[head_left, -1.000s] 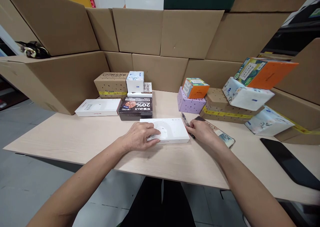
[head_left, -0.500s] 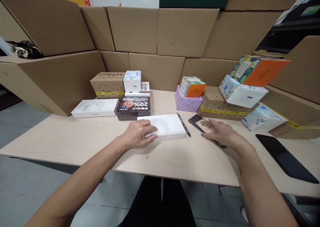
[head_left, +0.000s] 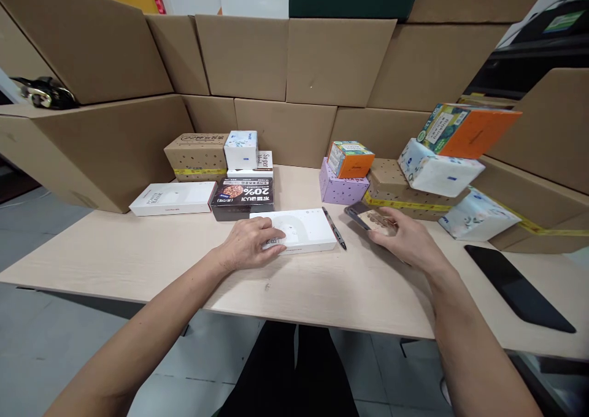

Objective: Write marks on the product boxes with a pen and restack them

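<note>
My left hand [head_left: 254, 243] is closed on the left end of a flat white box [head_left: 307, 228], thumb at its front side and fingers over the top. The box lies on the table. Against its right end lies a dark pen [head_left: 334, 227], touching or almost touching it. Further right, my right hand [head_left: 409, 239] grips a smartphone [head_left: 375, 219] in a picture-patterned case, thumb on the near edge. The phone looks slightly tilted, its far left end raised. My palm and fingers hide its right part.
Behind my left hand stand a black printed box [head_left: 243, 199], a second white box [head_left: 173, 198] and a spotted carton [head_left: 197, 157]. Back right are a purple box [head_left: 343, 183], tissue packs [head_left: 439, 168] and orange boxes [head_left: 483, 132]. A black tablet-like slab [head_left: 518, 287] lies right. Cardboard walls [head_left: 285, 132] surround the table.
My right hand has left the pen beside the white box, moved right to the smartphone and gripped it. The phone has tilted up a little. My left hand stays on the box.
</note>
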The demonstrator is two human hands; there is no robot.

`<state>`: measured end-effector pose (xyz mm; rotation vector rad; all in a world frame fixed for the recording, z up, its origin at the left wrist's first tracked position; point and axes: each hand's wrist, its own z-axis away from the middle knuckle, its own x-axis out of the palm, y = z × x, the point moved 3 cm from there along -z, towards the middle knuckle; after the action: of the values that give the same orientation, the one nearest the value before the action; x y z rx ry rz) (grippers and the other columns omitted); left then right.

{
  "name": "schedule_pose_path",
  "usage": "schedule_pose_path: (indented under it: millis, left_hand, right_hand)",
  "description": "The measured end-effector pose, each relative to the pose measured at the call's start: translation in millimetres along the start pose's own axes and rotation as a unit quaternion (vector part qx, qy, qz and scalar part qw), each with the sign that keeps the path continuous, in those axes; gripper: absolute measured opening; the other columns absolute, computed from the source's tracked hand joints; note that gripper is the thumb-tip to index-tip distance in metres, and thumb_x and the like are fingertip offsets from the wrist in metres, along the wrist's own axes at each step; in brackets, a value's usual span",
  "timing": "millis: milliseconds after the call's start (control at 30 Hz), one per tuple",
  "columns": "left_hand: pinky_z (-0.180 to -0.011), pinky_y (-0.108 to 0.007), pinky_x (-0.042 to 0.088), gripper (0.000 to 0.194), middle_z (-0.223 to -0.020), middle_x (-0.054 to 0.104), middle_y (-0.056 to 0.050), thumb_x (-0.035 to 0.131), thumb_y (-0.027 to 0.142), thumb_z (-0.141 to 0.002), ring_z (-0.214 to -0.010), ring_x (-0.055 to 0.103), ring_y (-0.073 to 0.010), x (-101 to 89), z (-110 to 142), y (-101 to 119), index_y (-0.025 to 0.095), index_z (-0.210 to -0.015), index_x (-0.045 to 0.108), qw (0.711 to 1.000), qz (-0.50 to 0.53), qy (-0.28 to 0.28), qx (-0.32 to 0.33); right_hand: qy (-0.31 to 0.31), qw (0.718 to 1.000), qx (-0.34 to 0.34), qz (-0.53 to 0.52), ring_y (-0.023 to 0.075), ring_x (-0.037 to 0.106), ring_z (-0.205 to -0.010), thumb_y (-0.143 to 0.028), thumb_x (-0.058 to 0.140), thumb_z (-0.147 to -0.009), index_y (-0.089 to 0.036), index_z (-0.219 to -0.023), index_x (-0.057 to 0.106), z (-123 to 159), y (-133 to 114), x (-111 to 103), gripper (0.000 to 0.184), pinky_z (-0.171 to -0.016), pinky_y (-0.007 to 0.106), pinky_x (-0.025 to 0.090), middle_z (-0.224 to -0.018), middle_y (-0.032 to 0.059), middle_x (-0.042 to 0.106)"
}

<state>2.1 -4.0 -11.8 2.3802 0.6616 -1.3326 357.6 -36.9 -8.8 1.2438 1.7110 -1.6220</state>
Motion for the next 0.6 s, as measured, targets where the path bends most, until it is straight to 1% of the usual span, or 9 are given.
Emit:
schedule_pose_path:
  millis: [67, 100, 133, 200, 233, 267, 333, 433, 600]
  left_hand:
    - [-0.058, -0.027, 0.041, 0.03, -0.077, 0.065, -0.003, 0.057, 0.044, -0.091, -0.067, 0.061, -0.0155, 0.0, 0, 0, 0.021, -0.1, 0.075, 1.0, 0.002, 0.0, -0.001]
    - [-0.058, -0.027, 0.041, 0.031, -0.077, 0.065, -0.003, 0.057, 0.045, -0.091, -0.067, 0.061, -0.0157, 0.1, 0, 1, 0.021, -0.1, 0.074, 1.0, 0.004, -0.001, -0.001]
    - [-0.058, -0.027, 0.041, 0.031, -0.077, 0.065, -0.003, 0.057, 0.044, -0.091, -0.068, 0.061, -0.0159, 0.1, -1, 1, 0.021, -0.1, 0.074, 1.0, 0.005, -0.001, -0.002]
    - [-0.058, -0.027, 0.041, 0.03, -0.077, 0.065, -0.003, 0.057, 0.044, -0.091, -0.068, 0.061, -0.0161, 0.1, -1, 1, 0.021, -0.1, 0.074, 1.0, 0.007, -0.003, -0.003]
    - [-0.058, -0.027, 0.041, 0.03, -0.077, 0.065, -0.003, 0.057, 0.043, -0.091, -0.068, 0.061, -0.0161, 0.0, -1, 1, 0.021, -0.1, 0.074, 1.0, 0.008, -0.003, -0.003]
    - [-0.059, -0.027, 0.041, 0.029, -0.077, 0.065, -0.003, 0.057, 0.043, -0.091, -0.068, 0.061, -0.016, -0.2, -1, 1, 0.021, -0.1, 0.074, 1.0, 0.008, -0.002, -0.004]
    - [-0.058, -0.027, 0.04, 0.029, -0.076, 0.064, -0.003, 0.057, 0.043, -0.09, -0.067, 0.061, -0.016, -0.8, -1, 1, 0.021, -0.099, 0.074, 1.0, 0.006, 0.001, -0.003]
    - [-0.058, -0.027, 0.039, 0.031, -0.074, 0.063, -0.003, 0.056, 0.044, -0.091, -0.066, 0.06, -0.0157, -2.0, -1, 3, 0.021, -0.099, 0.074, 1.0, 0.001, 0.005, 0.002]
    - [-0.057, -0.026, 0.038, 0.032, -0.073, 0.06, -0.003, 0.054, 0.044, -0.093, -0.062, 0.056, -0.0139, -3.4, -2, 5, 0.02, -0.098, 0.074, 1.0, -0.003, 0.007, 0.009]
  right_hand:
    - [0.007, 0.981, 0.051, -0.186, 0.0316, 0.066, -0.101, -0.051, 0.07, -0.071, -0.023, -0.129, 0.061, 3, -6, -6, 0.065, -0.088, 0.046, 0.052, -0.117, 0.0113, 0.069]
    - [-0.014, 0.95, 0.075, -0.304, 0.0294, 0.067, -0.095, -0.054, 0.067, -0.073, -0.023, -0.126, 0.062, 5, -12, -7, 0.061, -0.084, 0.045, 0.054, -0.115, 0.0109, 0.07]
    - [-0.053, 0.901, 0.091, -0.421, 0.0278, 0.069, -0.091, -0.056, 0.061, -0.076, -0.023, -0.123, 0.063, 8, -21, -6, 0.058, -0.081, 0.044, 0.056, -0.115, 0.0111, 0.071]
    - [-0.153, 0.778, 0.1, -0.601, 0.0269, 0.07, -0.09, -0.057, 0.047, -0.084, -0.02, -0.121, 0.064, 14, -47, -3, 0.055, -0.079, 0.044, 0.058, -0.116, 0.0133, 0.071]
    - [-0.195, 0.729, 0.104, -0.648, 0.0268, 0.07, -0.091, -0.056, 0.043, -0.086, -0.018, -0.121, 0.064, 17, -62, -1, 0.055, -0.078, 0.044, 0.058, -0.116, 0.0148, 0.071]
    - [-0.225, 0.694, 0.114, -0.675, 0.0269, 0.07, -0.091, -0.053, 0.041, -0.088, -0.016, -0.121, 0.064, 20, -76, 2, 0.055, -0.078, 0.043, 0.059, -0.116, 0.0163, 0.072]
    - [-0.264, 0.652, 0.147, -0.695, 0.0267, 0.071, -0.089, -0.05, 0.04, -0.091, -0.013, -0.121, 0.064, 25, -99, 12, 0.054, -0.074, 0.042, 0.059, -0.113, 0.0181, 0.072]
    - [-0.311, 0.611, 0.179, -0.706, 0.0264, 0.072, -0.085, -0.05, 0.036, -0.094, -0.011, -0.121, 0.065, 32, -121, 33, 0.055, -0.07, 0.04, 0.059, -0.108, 0.0189, 0.074]
    - [-0.416, 0.543, 0.178, -0.708, 0.0264, 0.072, -0.086, -0.052, 0.029, -0.096, -0.009, -0.121, 0.064, 53, -126, 65, 0.061, -0.073, 0.04, 0.058, -0.11, 0.0184, 0.074]
